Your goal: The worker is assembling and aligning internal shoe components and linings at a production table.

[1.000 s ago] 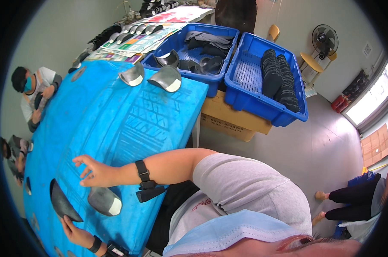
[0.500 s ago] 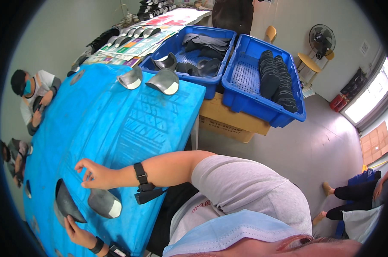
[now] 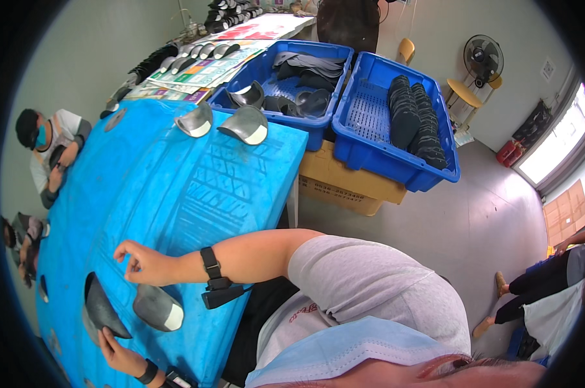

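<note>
My left hand [image 3: 120, 354], low in the picture, grips the near end of a dark grey curved shell [image 3: 104, 307] with a pointed tip, standing tilted over the blue-covered table [image 3: 157, 213]. Thumb and fingers are closed on its edge. Just right of it lies a second curved shell [image 3: 155, 306] with a white patch at one end. Over the table beyond these, my right hand [image 3: 147, 262] hangs with its fingers curled in; anything small between the fingertips cannot be made out. A black strap with a small device circles the right wrist.
Two more shells [image 3: 244, 125] lie at the table's far edge. Beyond stand two blue crates [image 3: 396, 165] holding dark pieces, above a cardboard box [image 3: 344, 184]. Two people work along the left side; another sits at the right. A fan [image 3: 483, 59] stands at the back.
My hands and the shell have hardly moved. The view has shifted slightly, and the person at the far right has changed posture.
</note>
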`<state>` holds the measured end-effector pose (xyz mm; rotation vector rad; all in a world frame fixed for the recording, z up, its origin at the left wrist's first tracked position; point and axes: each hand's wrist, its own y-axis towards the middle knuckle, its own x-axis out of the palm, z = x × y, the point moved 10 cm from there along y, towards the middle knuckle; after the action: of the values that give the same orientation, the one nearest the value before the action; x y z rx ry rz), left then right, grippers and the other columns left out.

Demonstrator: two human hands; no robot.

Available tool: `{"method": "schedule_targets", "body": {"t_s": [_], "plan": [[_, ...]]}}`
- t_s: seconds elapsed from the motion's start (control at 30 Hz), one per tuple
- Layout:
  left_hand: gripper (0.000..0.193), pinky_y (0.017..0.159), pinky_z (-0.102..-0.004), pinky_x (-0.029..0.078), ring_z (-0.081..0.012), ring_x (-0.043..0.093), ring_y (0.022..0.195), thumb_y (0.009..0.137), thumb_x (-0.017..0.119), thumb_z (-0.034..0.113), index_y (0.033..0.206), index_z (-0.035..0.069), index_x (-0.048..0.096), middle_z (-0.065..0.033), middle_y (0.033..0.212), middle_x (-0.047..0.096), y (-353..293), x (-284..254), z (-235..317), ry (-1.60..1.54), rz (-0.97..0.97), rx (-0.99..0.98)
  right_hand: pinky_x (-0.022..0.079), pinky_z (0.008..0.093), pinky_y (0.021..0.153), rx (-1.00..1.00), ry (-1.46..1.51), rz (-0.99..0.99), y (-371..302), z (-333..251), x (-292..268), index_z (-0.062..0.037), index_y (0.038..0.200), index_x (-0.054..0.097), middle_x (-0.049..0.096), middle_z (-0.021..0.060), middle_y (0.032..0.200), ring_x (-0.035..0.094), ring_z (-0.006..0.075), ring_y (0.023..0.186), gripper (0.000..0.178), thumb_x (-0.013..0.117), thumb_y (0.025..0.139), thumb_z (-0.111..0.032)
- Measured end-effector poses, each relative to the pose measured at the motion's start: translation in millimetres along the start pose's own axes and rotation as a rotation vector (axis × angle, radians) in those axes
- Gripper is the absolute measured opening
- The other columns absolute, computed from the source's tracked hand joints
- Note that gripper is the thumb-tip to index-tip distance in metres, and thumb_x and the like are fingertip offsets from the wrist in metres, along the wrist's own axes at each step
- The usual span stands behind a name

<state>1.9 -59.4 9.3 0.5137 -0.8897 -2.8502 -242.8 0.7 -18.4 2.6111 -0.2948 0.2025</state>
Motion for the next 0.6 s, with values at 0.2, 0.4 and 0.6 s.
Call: {"method": "schedule_targets", "body": {"t_s": [0.2, 0.4, 0.6], "plan": [[0.029, 0.074, -0.0250, 0.043, -0.0166, 0.054, 0.084, 0.082, 0.054, 0.015, 0.100, -0.008, 0.054, -0.0140, 0.097, 0.057, -0.7, 0.3, 1.2, 0.008, 0.009, 0.002, 0.042, 0.0297, 0.073, -0.008, 0.000, 0.010, 0.3, 0.4, -0.8, -0.0051, 0.107, 0.036, 0.039, 0.0097, 0.102, 0.051, 0.0131, 0.080, 0.040, 0.054, 0.072, -0.003], [0.028, 0.074, -0.0244, 0.043, -0.0163, 0.054, 0.085, 0.081, 0.053, 0.013, 0.100, -0.008, 0.054, -0.0137, 0.096, 0.058, -0.3, 2.2, -2.7, -0.059, -0.007, -0.012, 0.042, 0.0294, 0.072, -0.007, 0.005, 0.004, 0.6, 0.7, -0.6, -0.0050, 0.107, 0.036, 0.040, 0.0097, 0.102, 0.051, 0.0127, 0.079, 0.040, 0.053, 0.071, -0.003], [0.028, 0.074, -0.0244, 0.043, -0.0158, 0.054, 0.084, 0.081, 0.054, 0.013, 0.100, -0.008, 0.055, -0.0131, 0.096, 0.058, -0.4, 2.2, -1.1, -0.036, -0.008, 0.000, 0.042, 0.0292, 0.071, -0.003, 0.004, 0.007, 0.4, -0.3, -0.7, -0.0045, 0.106, 0.037, 0.040, 0.0097, 0.101, 0.051, 0.0127, 0.079, 0.039, 0.053, 0.071, -0.003]]}}
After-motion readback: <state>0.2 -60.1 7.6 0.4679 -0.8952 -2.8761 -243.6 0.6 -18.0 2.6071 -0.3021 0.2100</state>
